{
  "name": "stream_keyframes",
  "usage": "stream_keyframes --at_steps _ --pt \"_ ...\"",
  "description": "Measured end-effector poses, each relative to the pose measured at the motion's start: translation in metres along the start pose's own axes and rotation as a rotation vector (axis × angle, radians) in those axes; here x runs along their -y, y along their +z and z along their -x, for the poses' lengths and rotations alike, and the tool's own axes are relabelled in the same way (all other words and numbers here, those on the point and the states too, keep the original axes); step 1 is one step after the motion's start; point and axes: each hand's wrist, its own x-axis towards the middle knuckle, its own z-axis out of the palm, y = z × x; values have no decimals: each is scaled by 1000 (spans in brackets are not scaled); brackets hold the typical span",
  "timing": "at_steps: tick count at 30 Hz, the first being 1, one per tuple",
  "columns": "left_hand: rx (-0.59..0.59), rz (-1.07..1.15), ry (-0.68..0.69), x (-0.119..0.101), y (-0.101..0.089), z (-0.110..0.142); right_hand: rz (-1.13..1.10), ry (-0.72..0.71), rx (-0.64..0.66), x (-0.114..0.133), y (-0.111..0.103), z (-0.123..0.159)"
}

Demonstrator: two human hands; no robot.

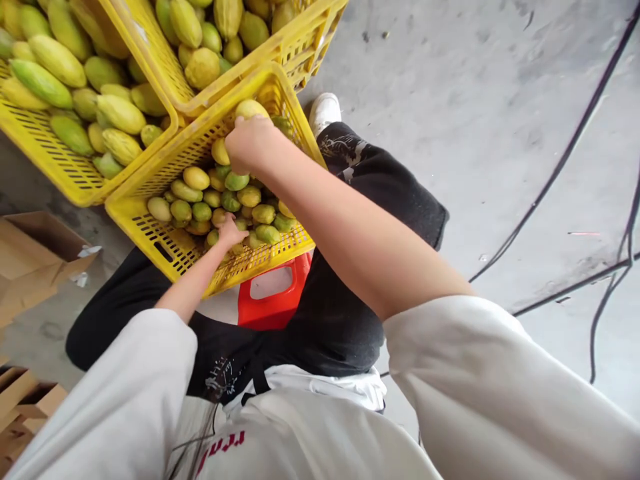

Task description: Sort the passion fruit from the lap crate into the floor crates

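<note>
Yellow-green oval fruits (249, 196) in yellow slotted plastic crate (135, 210): probably light, firm, best clasped mid-body; your left hand (230, 233) lay spread, right hand (253, 143) grip indeterminable.

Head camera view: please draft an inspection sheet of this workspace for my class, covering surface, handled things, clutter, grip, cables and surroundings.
Surface: grey floor, slightly marked.
Handled things: slotted yellow crate holding oval yellow-green fruits.
Clutter: cardboard boxes at left, one open; red plastic object with an oval opening, by the crate's near side.
Grip: left hand touches fruits inside the crate; right hand is against a yellow fruit towards the far end. Most fingers are hidden, so neither grip is certain.
Cables: black cables on the floor at right.
Surroundings: two more fruit-filled yellow crates beyond; white shoe nearby.
</note>
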Motion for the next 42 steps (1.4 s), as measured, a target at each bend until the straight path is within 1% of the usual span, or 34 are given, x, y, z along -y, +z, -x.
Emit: stream_keyframes --at_steps 2,3,4,6,7,8,9,11,12,13,16,17,18,20,23,25,27,29,32,35,40,42 --pt "80 -33 14 8 -26 6 -26 -56 6 4 -16 13" --pt "110 -37 9 12 -40 13 11 -62 27 7 -22 18" --pt "158 -23 11 16 -53 21 103 -56 76 9 -27 23" --pt "192 64 -4 22 -78 43 301 -51 163 12 -33 29" --pt "211 151 -17 22 -88 55 373 -58 189 13 -34 31" --pt "204 264 -16 21 -98 67 414 -68 194 14 -35 33" --pt "219 382 -42 18 -106 78 435 -79 183 14 -35 34" --pt "202 669 -49 8 -117 97 458 -93 141 12 -33 36" --pt "202 800 -33 1 -120 103 469 -92 126 10 -33 36" --pt "197 906 20 -8 -121 107 485 -89 115 9 -33 36" --pt "81 1074 207 -32 -116 114 545 -67 98 2 -33 34" --pt "50 1113 220 -39 -113 116 563 -58 91 -2 -32 33" --pt "64 1152 199 -45 -111 117 574 -49 83 -6 -31 31" --pt "139 1240 115 -50 -108 121 584 -22 80 -14 -29 26" --pt "294 1361 26 -47 -105 126 556 -3 93 -26 -23 18" --pt "348 1418 -7 -42 -102 127 513 3 93 -29 -18 15" --pt "359 1462 -34 -39 -99 126 498 17 60 -29 -13 14" --pt "370 1509 -48 -39 -96 125 510 40 -1 -27 -9 13" --pt "408 1577 -59 -40 -97 126 522 56 -60 -25 -4 10" --pt "421 1630 -48 -41 -105 131 522 52 -74 -27 2 4" --pt "363 1686 -89 -37 -119 140 548 87 -140 -30 12 -1" --pt "392 1701 -91 -35 -121 141 565 112 -139 -27 16 1"
